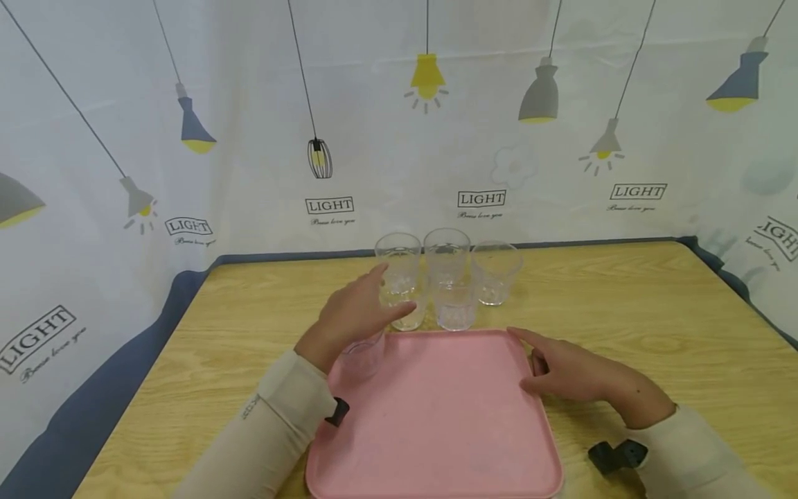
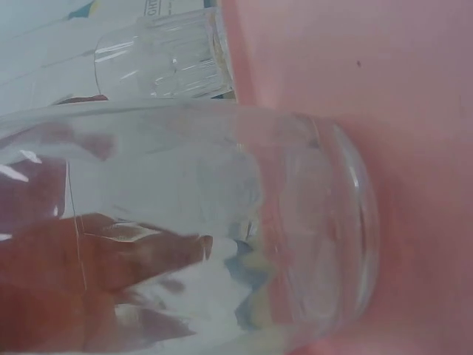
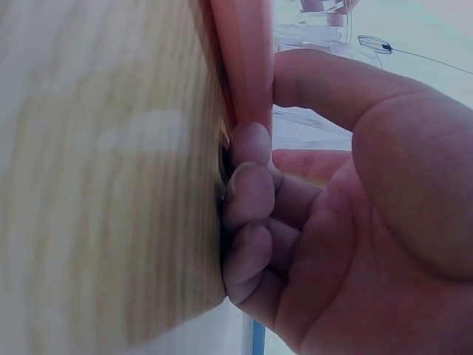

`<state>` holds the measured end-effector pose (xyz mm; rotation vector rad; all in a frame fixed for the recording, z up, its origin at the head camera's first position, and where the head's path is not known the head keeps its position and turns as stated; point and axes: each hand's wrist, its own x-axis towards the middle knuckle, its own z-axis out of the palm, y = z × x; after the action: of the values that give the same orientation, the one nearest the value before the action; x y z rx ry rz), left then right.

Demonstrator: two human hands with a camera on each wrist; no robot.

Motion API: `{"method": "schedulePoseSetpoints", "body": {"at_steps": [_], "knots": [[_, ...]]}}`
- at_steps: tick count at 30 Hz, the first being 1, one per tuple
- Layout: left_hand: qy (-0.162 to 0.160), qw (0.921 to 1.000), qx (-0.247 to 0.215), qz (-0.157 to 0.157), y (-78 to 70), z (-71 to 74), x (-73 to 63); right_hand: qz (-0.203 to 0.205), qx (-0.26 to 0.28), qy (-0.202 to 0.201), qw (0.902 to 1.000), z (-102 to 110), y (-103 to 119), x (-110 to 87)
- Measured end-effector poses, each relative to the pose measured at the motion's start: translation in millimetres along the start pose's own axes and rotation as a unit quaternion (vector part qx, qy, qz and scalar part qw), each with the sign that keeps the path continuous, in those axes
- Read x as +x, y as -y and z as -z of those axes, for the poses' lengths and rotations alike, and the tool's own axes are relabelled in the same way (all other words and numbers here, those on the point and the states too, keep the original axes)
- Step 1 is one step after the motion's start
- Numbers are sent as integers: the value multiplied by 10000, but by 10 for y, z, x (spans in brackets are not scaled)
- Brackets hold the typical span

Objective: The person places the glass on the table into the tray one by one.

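Note:
A clear plastic cup (image 1: pixel 364 357) stands on the far left corner of a pink tray (image 1: pixel 458 416). My left hand (image 1: pixel 357 310) is just beyond that cup, its thumb and index finger spread apart near another clear cup (image 1: pixel 408 315) behind the tray. In the left wrist view, the near cup (image 2: pixel 318 222) fills much of the picture, with fingers seen through its wall. On the right, my right hand (image 1: pixel 573 367) grips the tray's edge. Its thumb presses on the rim (image 3: pixel 255 66) while the other fingers curl against the side and underneath.
Several more clear cups, among them one at the right (image 1: pixel 495 274), are grouped upright behind the tray. The wooden table (image 1: pixel 623 298) ends at a white curtain (image 1: pixel 399 138) printed with lamps. A black wrist mount (image 1: pixel 617 456) hangs below my right sleeve.

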<state>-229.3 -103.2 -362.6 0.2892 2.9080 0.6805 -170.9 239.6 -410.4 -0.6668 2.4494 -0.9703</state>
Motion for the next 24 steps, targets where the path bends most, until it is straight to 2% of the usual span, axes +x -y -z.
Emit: {"method": "schedulePoseSetpoints", "body": {"at_steps": [24], "knots": [[-25,9995,-301,-44,31,-19,21,-61,5,-15,10000,0,18,2]]}}
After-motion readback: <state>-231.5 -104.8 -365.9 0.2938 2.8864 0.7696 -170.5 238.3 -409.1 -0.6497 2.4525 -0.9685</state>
